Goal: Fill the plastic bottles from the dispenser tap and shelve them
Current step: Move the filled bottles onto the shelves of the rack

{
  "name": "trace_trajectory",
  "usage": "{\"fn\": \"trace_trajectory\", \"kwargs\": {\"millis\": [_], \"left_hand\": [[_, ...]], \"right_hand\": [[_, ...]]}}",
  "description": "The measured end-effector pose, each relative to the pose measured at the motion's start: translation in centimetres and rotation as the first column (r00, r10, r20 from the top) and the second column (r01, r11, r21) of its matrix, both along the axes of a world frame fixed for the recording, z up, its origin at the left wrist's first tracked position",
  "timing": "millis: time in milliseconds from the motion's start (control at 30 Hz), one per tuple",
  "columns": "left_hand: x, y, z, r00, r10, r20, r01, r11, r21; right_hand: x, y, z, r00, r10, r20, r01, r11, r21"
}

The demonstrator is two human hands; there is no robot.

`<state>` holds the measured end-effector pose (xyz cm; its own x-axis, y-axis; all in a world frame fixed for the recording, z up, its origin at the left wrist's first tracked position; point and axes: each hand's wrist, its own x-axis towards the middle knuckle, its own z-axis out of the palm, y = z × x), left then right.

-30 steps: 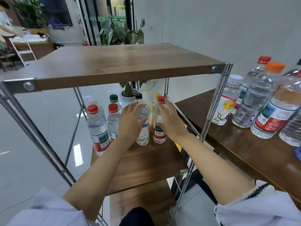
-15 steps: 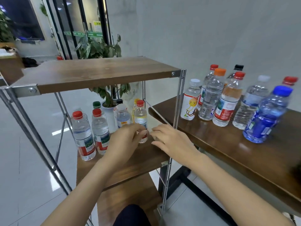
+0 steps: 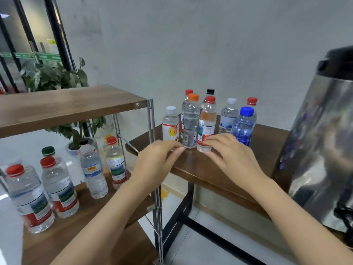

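Note:
Several capped plastic bottles stand grouped on the brown table (image 3: 267, 142), among them an orange-capped bottle (image 3: 190, 121), a red-capped bottle (image 3: 207, 121), a white-capped bottle with a yellow cartoon label (image 3: 170, 124) and a blue bottle (image 3: 244, 125). My left hand (image 3: 156, 159) hovers in front of the cartoon-label bottle, fingers relaxed, holding nothing. My right hand (image 3: 231, 152) reaches toward the base of the red-capped bottle with fingers spread and empty. Several filled bottles stand on the rack's middle shelf (image 3: 80, 222). The steel dispenser (image 3: 321, 150) fills the right edge.
The metal-framed rack has a bare wooden top shelf (image 3: 63, 106) and a chrome post (image 3: 152, 134) right beside the table's left end. A potted plant (image 3: 57, 79) stands behind the rack. Tiled floor lies below, with the table's black frame (image 3: 191, 217).
Both hands have left the shelved bottles and moved right and up to the table's bottle group. The view has swung right, bringing the dispenser into sight.

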<state>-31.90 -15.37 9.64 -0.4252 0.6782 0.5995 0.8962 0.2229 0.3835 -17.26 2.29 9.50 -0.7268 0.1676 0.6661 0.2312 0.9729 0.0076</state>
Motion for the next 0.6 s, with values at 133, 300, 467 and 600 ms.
{"fn": "trace_trajectory", "kwargs": {"millis": [133,300,467,600], "left_hand": [[0.7,4.1,1.5,0.999,-0.049,-0.004,0.049,0.999,0.003],[-0.2,9.7,2.8,0.992,-0.126,-0.022,0.126,0.992,0.007],[-2.4,15.3,4.1,0.991,-0.109,-0.083,0.111,0.993,0.027],[-4.2,18.5,5.6,0.987,-0.064,-0.144,0.066,0.998,0.007]], "right_hand": [[1.0,3.1,2.0,0.978,-0.21,-0.012,0.209,0.975,-0.072],[0.7,7.0,4.1,0.922,-0.386,0.037,0.388,0.915,-0.113],[-0.4,9.9,4.6,0.873,-0.479,0.089,0.487,0.862,-0.141],[-1.6,11.2,4.1,0.855,-0.504,0.123,0.519,0.837,-0.174]]}}
